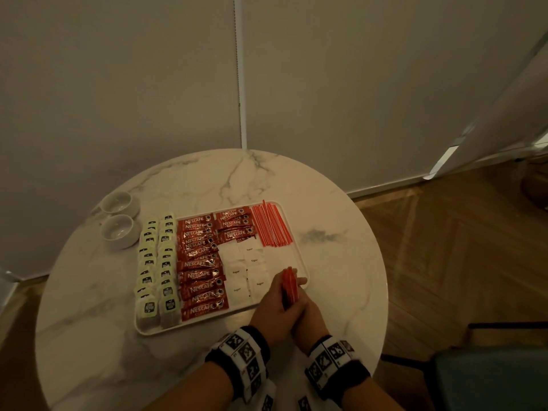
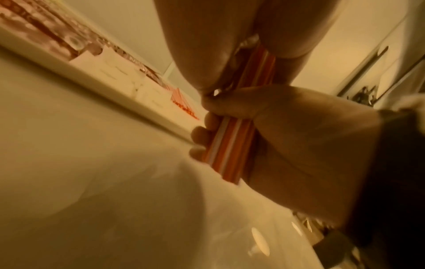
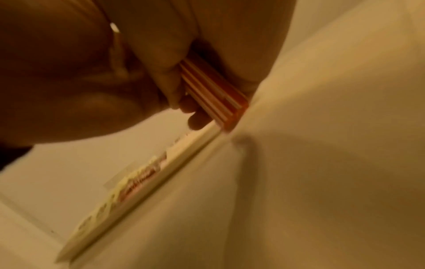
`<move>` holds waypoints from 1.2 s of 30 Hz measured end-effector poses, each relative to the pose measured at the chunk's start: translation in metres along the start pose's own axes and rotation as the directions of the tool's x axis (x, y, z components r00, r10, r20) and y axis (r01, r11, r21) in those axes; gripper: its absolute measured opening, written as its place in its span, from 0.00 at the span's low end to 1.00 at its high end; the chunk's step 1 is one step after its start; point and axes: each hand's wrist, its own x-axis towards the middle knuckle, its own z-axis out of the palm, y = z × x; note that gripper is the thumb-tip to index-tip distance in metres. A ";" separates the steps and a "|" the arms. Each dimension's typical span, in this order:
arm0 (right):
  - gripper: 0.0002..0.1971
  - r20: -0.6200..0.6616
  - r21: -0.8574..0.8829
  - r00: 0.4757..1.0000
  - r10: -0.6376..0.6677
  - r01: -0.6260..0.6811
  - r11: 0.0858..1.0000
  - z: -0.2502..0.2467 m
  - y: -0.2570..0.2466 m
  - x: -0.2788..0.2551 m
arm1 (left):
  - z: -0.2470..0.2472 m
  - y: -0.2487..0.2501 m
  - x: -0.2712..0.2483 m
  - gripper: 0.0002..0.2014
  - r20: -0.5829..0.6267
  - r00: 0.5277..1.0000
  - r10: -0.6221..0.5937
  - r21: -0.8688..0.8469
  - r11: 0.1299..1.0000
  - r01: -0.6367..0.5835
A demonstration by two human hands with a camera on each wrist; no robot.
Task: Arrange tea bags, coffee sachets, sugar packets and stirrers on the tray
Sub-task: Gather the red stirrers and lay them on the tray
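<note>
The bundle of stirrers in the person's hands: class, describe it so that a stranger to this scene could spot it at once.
Start at the round marble table and find the white tray on it. At the tray's near right corner, both hands meet: the left hand and right hand grip a bundle of red-and-white stirrers. Unlike the stirrers lying flat at the tray's far right, this bundle stands up, lifted.

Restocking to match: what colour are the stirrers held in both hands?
Red-orange with thin white stripes; the stirrers show best in the left wrist view.
</note>
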 end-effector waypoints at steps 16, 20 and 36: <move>0.13 -0.247 -0.735 0.969 0.007 -0.192 0.650 0.023 -0.047 0.111 | -0.038 -0.014 0.046 0.16 -0.324 0.946 0.016 0.397 0.910 0.121; 0.16 -0.313 -0.786 0.948 -0.052 -0.228 0.574 0.028 -0.038 0.115 | -0.045 -0.014 0.051 0.20 -0.274 0.962 -0.005 0.589 0.790 0.172; 0.26 -0.217 -0.896 0.962 -0.163 -0.130 0.425 0.004 -0.025 0.095 | -0.056 -0.009 0.067 0.28 0.025 0.990 -0.137 0.884 0.466 0.042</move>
